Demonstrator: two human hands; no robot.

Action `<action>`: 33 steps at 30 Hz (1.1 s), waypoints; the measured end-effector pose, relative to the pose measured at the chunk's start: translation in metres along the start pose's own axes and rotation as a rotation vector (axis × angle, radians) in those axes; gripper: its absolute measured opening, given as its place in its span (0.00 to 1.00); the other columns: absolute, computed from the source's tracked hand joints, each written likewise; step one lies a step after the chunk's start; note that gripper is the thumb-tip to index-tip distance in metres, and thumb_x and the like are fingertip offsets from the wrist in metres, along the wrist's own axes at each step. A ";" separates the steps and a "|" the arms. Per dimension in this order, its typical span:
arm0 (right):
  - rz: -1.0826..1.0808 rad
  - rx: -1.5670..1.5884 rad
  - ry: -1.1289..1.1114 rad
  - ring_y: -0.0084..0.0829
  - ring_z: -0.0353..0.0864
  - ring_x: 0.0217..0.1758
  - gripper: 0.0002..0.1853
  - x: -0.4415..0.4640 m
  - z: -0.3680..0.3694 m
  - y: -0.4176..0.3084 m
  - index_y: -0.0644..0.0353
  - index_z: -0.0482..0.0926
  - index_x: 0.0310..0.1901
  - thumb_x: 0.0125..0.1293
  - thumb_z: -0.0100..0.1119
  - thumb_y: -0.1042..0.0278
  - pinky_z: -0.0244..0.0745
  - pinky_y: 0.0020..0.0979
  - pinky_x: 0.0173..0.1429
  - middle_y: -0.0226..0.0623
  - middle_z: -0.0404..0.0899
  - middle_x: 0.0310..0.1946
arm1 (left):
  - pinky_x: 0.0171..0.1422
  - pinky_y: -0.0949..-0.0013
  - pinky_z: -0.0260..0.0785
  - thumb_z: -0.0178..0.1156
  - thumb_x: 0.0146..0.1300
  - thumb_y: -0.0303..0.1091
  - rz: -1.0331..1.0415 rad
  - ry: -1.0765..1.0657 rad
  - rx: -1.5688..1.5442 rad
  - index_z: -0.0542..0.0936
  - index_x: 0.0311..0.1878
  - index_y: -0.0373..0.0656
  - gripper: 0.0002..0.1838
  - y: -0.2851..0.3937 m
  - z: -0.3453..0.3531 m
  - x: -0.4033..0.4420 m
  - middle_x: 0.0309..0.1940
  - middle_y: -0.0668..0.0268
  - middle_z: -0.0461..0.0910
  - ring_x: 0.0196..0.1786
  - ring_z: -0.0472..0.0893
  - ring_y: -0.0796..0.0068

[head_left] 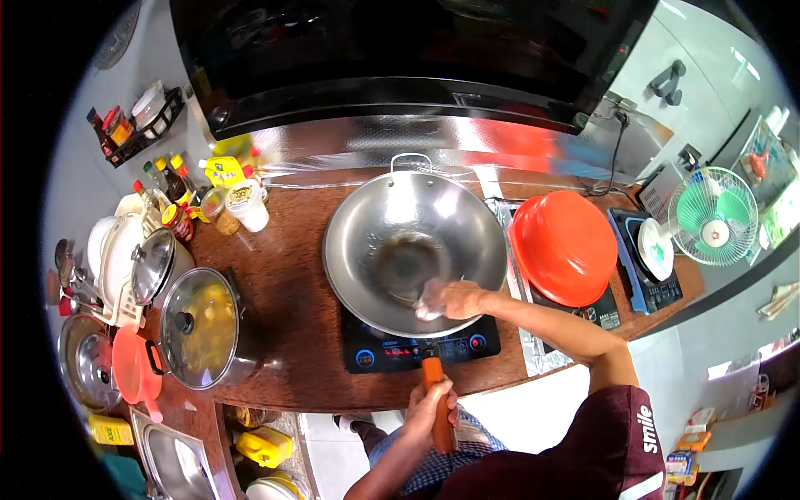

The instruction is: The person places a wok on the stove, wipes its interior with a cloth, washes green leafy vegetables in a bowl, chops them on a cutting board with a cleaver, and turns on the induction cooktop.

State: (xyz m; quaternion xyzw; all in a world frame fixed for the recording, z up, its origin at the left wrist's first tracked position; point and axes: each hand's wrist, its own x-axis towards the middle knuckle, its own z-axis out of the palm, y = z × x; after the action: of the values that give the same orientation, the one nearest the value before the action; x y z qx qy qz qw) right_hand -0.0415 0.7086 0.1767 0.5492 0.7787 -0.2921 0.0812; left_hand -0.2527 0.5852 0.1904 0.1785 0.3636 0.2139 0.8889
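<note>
A large steel wok (367, 242) rests on a black induction cooker (392, 360) whose display is lit. My left hand (427, 410) is wrapped round the wok's orange-brown wooden handle (432, 375). Down inside the wok, my right hand (461, 300) presses a whitish wad (430, 298) against the near right part of its inner wall. Motion smears the wad, so I cannot tell whether it is cloth or paper. A dark, brownish patch shows at the wok's bottom. The small loop handle (412, 156) points to the back wall.
Right of the wok, a red basin (562, 246) leans over another cooker, with a green fan (714, 218) beyond. Left are a lidded pot of yellowish food (200, 329), a glass-lidded pot (158, 265), condiment bottles (173, 179) and a sink (171, 458). A dark hood (400, 92) overhangs the back.
</note>
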 end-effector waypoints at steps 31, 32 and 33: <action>-0.436 -0.981 0.518 0.31 0.64 0.59 0.15 -0.113 -0.021 0.094 0.29 0.67 0.44 0.55 0.47 0.64 0.66 0.30 0.48 0.21 0.65 0.53 | 0.21 0.71 0.63 0.54 0.59 0.36 -0.060 -0.044 -0.043 0.65 0.40 0.44 0.11 0.005 -0.006 -0.002 0.19 0.68 0.67 0.17 0.68 0.76; -0.430 -0.984 0.494 0.31 0.63 0.59 0.15 -0.112 -0.024 0.101 0.29 0.67 0.44 0.55 0.47 0.63 0.66 0.31 0.49 0.21 0.64 0.54 | 0.22 0.71 0.64 0.54 0.59 0.36 -0.059 -0.041 -0.043 0.65 0.41 0.44 0.11 0.005 -0.005 -0.002 0.19 0.68 0.67 0.17 0.68 0.76; -0.426 -0.987 0.471 0.32 0.62 0.60 0.15 -0.112 -0.027 0.107 0.30 0.67 0.44 0.55 0.47 0.63 0.65 0.32 0.51 0.21 0.63 0.55 | 0.21 0.70 0.63 0.54 0.60 0.36 -0.053 -0.035 -0.036 0.65 0.41 0.45 0.11 0.004 -0.004 -0.001 0.19 0.68 0.67 0.16 0.68 0.75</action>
State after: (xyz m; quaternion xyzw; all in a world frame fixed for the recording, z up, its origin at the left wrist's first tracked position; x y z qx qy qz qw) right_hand 0.1031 0.6571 0.2097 0.3280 0.9128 0.2252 0.0919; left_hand -0.2565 0.5886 0.1901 0.1564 0.3484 0.1938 0.9036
